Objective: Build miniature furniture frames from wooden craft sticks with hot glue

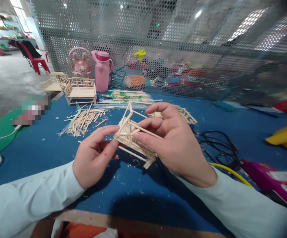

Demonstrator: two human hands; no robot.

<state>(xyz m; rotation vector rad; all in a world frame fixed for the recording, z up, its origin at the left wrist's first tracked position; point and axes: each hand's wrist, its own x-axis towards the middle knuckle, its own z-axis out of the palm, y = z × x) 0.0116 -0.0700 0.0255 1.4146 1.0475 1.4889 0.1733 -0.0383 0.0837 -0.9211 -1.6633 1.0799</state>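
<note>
A small model frame (132,137) built of thin wooden sticks is held over the blue table (46,148) between both hands. My left hand (95,155) pinches its left end with thumb and fingertips. My right hand (173,142) grips its right side, fingers curled over the sticks. Both sleeves are pale blue. Behind the right hand lies another stick lattice piece (186,115).
A heap of loose sticks (85,120) and a bundle of packed sticks (129,96) lie further back. Two finished stick benches (80,90) stand by two pink bottles (101,71). Black cables (219,147) and a magenta tool (269,178) lie at right. A mesh screen (183,49) closes off the table's back.
</note>
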